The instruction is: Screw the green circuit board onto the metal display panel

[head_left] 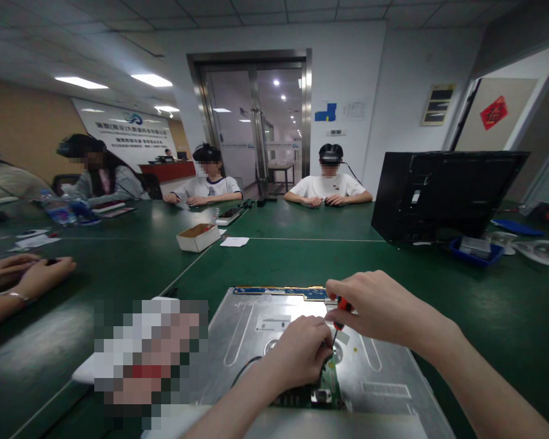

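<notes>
A silver metal panel (384, 366) lies flat on the green table, with a blue circuit strip (279, 293) along its far edge. My right hand (370, 305) is closed round the red and black handle of a screwdriver (341, 312), whose shaft points down at the panel's middle. Fingers of my left hand (302, 350) are bent together beside the screwdriver's tip, over a green circuit board (332, 390); what they hold, if anything, is hidden. A dark cable (244, 367) curves out on the left of my left hand.
The green table (274, 259) bears a small open box (198, 238), a white paper (235, 242), a black monitor (443, 195) and a blue tray (476, 251). At left, another person's hands (41, 274) rest near a blurred-out item. Several people sit around the table.
</notes>
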A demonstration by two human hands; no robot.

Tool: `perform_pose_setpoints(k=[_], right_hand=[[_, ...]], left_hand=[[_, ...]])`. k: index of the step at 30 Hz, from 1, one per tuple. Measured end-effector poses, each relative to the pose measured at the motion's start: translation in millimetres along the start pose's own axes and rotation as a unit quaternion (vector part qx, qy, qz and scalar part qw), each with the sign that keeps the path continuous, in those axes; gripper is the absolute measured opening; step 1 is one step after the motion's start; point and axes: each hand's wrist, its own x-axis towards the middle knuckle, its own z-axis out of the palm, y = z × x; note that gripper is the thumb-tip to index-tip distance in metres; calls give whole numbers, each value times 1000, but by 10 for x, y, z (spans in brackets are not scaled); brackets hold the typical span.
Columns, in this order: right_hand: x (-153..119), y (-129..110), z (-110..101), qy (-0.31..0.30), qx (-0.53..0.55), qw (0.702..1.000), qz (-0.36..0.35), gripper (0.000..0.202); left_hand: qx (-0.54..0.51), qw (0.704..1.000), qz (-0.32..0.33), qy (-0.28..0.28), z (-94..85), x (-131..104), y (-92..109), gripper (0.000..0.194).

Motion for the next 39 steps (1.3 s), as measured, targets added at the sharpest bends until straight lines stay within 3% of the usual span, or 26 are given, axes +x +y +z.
perform_pose_setpoints(k=[5, 15, 23, 28, 31, 35, 39], right_hand=[[-68, 44, 0, 5, 46, 998, -40, 15], [8, 47, 12, 2, -2, 1000, 7, 7], [-57, 64, 13, 9, 52, 997, -49, 15], [13, 33, 9, 11, 13, 1000, -2, 6], [27, 19, 2, 1, -11, 1000, 19, 12], [-16, 30, -6, 0, 38, 999, -16, 6], [-56, 49, -2, -4, 62, 998, -33, 16]], left_hand=[[-5, 1000, 0, 1, 4, -2, -3, 10], [3, 1000, -7, 0, 8, -8, 6, 8], [16, 1000, 6, 5, -8, -13, 18, 7], [15, 1000, 3, 3, 15, -7, 2, 6], [3, 1000, 3, 3, 29, -7, -13, 6], [3, 1000, 6, 10, 34, -13, -20, 6], [14, 1000, 11, 13, 30, -10, -13, 5]])
